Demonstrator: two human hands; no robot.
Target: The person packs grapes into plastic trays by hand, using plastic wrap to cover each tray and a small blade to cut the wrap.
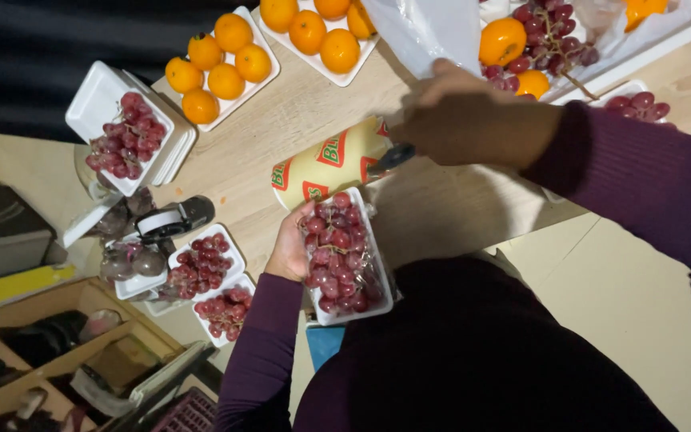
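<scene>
At the near edge of the table (441,216), I see the left hand (289,252) supporting a white foam tray of red grapes (344,258), fingers curled closed along its left rim and underside. The right hand (465,120) sits closed over a small dark tool (389,158) at the end of a yellow roll of cling film (325,164), which lies just beyond the tray.

Handling judgement:
- The tray looks light and thin; it probably flexes or snaps if gripped at one corner.
- The grapes are loose, soft and smooth; tilting could spill them.
- I judge the best hold to be under the base, with both long rims supported and kept level.
</scene>
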